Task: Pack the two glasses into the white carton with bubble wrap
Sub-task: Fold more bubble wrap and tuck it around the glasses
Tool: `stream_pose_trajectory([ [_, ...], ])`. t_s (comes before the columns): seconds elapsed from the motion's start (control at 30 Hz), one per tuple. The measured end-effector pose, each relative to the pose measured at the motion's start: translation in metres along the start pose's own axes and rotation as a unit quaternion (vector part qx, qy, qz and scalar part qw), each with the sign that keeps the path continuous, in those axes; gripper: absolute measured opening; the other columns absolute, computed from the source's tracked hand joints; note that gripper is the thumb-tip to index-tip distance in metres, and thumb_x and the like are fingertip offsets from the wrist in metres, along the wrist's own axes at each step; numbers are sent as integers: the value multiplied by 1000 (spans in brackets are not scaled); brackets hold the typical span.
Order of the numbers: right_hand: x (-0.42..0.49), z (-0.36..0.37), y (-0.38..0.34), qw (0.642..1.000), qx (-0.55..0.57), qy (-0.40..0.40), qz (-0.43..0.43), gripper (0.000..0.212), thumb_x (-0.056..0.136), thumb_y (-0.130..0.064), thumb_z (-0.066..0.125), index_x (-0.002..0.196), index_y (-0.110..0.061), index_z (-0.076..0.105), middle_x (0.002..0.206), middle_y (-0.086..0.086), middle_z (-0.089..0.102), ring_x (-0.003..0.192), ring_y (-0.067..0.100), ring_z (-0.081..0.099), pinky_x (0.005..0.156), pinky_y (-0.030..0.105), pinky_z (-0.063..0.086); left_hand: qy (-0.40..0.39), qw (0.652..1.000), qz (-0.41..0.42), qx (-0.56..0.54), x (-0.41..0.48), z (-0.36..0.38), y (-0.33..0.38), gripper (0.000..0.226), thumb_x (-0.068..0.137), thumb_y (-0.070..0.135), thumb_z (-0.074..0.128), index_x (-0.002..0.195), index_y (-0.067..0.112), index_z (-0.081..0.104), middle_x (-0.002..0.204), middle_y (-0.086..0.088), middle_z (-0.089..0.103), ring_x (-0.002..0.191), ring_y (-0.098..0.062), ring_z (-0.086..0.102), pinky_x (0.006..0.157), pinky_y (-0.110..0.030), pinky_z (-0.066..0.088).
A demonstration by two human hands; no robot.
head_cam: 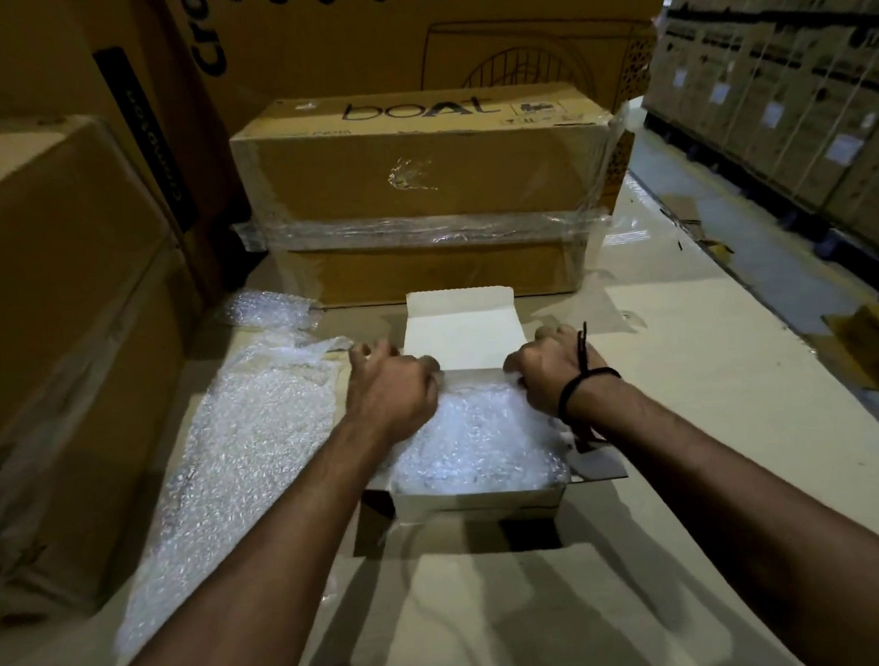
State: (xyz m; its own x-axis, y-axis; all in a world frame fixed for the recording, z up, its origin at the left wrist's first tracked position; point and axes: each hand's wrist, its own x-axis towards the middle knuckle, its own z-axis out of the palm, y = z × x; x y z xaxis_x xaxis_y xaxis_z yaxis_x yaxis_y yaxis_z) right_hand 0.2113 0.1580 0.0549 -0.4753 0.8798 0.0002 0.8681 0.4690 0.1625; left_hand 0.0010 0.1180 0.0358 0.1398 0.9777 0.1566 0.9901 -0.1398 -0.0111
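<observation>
The white carton rests on pale cardboard among stacked brown boxes.

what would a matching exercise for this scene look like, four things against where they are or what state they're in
Things
1. carton
2. boat box
3. sheet
4. cord

Places or states
a. black, tied round the right wrist
b. lying loose, left of the carton
c. behind the carton, banded with clear film
d. open, stuffed with wrap

Pairs: 1-d, 2-c, 3-b, 4-a
</observation>
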Motion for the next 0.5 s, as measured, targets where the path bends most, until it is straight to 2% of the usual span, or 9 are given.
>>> stream_pose_trajectory([
  [0.1, -2, 1, -6, 995, -88, -15, -37, 26, 88, -26, 51, 109, -25, 65, 110, -2, 66, 106, 23, 51, 85, 32, 38, -62, 998, -1, 31, -1, -3, -10, 39, 95, 37, 36, 122, 32, 64, 113, 1, 68, 126, -23, 42, 107, -50, 13],
  [0.2, 1, -4, -12, 988, -145, -19, -45, 24, 90, -31, 48, 107, -26, 64, 106, -5, 68, 103, 20, 53, 80, 32, 33, -108, 994, 11, 33, -4, 2, -9, 38, 96, 36, 36, 118, 30, 66, 116, 1, 67, 131, -25, 39, 112, -55, 7],
  [0.37, -6, 4, -22, 983, -140, -119, -16, 25, 88, -22, 50, 111, -23, 59, 116, 1, 64, 114, 23, 49, 90, 33, 35, -142, 989, 7, 28, -7, -1, -6, 40, 97, 36, 34, 124, 31, 62, 125, 1, 64, 134, -26, 38, 114, -58, 3],
  [0.43, -9, 1, -20, 985, -115, -126, -9, 27, 87, -22, 53, 113, -25, 58, 120, 1, 62, 121, 24, 43, 94, 33, 32, -99, 995, 7, 8, -10, -4, -8, 35, 95, 36, 41, 122, 31, 62, 121, 4, 66, 130, -24, 43, 113, -56, 7],
  [0.5, -14, -8, -11, 993, -66, -97, 8, 26, 90, -30, 51, 115, -30, 58, 116, -1, 63, 124, 23, 40, 97, 35, 29, -4, 1000, 6, -24, -18, -9, -13, 29, 90, 36, 49, 116, 30, 60, 117, 7, 66, 123, -19, 47, 112, -50, 13],
])
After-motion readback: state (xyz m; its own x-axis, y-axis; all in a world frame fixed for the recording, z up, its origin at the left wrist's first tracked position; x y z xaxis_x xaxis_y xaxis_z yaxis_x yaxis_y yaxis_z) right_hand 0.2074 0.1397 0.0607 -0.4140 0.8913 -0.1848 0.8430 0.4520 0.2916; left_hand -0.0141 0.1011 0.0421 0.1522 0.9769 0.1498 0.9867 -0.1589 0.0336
